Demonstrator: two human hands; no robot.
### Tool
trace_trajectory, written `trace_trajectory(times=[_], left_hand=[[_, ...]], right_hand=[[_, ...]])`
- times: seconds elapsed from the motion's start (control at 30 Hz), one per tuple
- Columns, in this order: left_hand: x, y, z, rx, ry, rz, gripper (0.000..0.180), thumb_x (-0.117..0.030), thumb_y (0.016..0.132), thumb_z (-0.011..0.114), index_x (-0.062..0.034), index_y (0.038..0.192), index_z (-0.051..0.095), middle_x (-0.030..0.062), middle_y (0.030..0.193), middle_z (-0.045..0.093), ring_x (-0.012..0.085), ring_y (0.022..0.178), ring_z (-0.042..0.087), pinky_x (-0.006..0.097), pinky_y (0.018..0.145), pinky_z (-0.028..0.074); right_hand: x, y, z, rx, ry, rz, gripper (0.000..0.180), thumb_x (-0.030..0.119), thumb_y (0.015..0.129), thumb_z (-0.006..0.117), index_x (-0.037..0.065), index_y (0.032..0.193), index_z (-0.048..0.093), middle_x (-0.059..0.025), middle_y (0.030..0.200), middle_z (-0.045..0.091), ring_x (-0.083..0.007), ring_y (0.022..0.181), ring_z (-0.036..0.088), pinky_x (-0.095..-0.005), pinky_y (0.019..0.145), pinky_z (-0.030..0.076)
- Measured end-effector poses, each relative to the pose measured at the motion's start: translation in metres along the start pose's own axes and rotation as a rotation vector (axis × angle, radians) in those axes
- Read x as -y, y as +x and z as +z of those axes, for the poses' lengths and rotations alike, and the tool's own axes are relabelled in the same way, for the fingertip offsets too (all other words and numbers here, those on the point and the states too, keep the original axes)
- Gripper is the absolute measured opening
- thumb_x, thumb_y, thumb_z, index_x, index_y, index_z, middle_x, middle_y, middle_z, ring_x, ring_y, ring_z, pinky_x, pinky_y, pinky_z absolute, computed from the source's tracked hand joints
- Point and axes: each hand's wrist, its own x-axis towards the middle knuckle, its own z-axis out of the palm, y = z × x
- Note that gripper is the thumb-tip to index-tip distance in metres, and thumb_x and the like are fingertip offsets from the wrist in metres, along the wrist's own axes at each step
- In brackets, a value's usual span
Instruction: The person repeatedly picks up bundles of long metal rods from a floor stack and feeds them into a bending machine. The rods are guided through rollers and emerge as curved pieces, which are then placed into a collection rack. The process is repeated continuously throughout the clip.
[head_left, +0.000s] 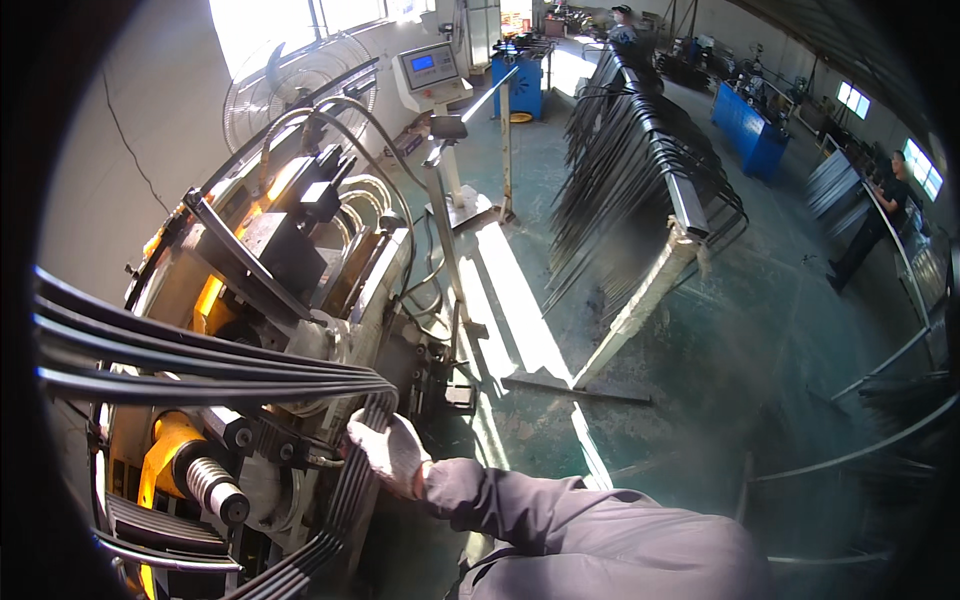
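The bent black rods [355,470] sit at seven o'clock, running down beside the bender [270,300]. The gloved right hand [388,452] is clamped round them just under the bend; the left hand is out of view. The bundle looks loose, so rods could slide and pinch fingers against the machine.

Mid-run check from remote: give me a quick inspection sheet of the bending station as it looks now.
Surface: green concrete floor, sunlit patches.
Job's things: bundle of bent black metal bars across the bending machine.
Clutter: rack of finished bent bars; loose bars at right.
Grippers: gloved hand grips the bars at their bend; which hand cannot be told; the other is not seen.
Cables: hoses loop over the machine.
Surroundings: control panel, fan, person at right.
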Motion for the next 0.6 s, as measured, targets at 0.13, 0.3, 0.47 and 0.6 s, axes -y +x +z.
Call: trace_trajectory(times=[0.13, 0.3, 0.47, 0.6], left_hand=[[0.071, -0.092, 0.055, 0.108, -0.459, -0.335, 0.037, -0.021, 0.119, 0.052, 0.0057, 0.133, 0.072, 0.0212, 0.137, 0.074, 0.0268, 0.109, 0.074, 0.038, 0.098, 0.06], [0.132, -0.215, 0.135, 0.292, -1.004, -0.848, 0.036, -0.021, 0.118, 0.053, 0.0049, 0.134, 0.072, 0.021, 0.137, 0.074, 0.0268, 0.111, 0.073, 0.037, 0.099, 0.059], [0.133, -0.35, 0.244, 0.527, -0.723, -0.927, 0.038, -0.022, 0.115, 0.058, 0.0023, 0.143, 0.068, 0.0219, 0.143, 0.071, 0.0316, 0.122, 0.071, 0.041, 0.108, 0.056], [0.094, -0.382, 0.322, 0.409, -1.237, -1.749, 0.042, -0.02, 0.108, 0.062, 0.0089, 0.138, 0.067, 0.0245, 0.14, 0.071, 0.0389, 0.132, 0.065, 0.052, 0.118, 0.053]], right_hand=[[0.072, -0.074, -0.182, -0.229, -0.378, -0.337, 0.016, 0.018, 0.108, 0.068, 0.004, 0.107, 0.077, -0.0057, 0.091, 0.078, -0.0162, 0.082, 0.074, -0.033, 0.073, 0.058], [0.234, -0.166, -0.317, -0.601, -0.766, -0.913, 0.017, 0.015, 0.106, 0.065, 0.004, 0.109, 0.077, -0.0105, 0.093, 0.078, -0.0215, 0.085, 0.074, -0.0362, 0.076, 0.059], [0.395, -0.22, -0.318, -0.69, -0.864, -1.021, 0.018, 0.011, 0.103, 0.075, -0.001, 0.116, 0.072, -0.0135, 0.099, 0.079, -0.0234, 0.093, 0.075, -0.0373, 0.084, 0.058], [0.495, -0.217, -0.354, -0.772, -1.177, -0.979, 0.022, 0.015, 0.103, 0.077, 0.003, 0.121, 0.072, -0.0186, 0.1, 0.077, -0.0319, 0.089, 0.074, -0.0412, 0.083, 0.057]])
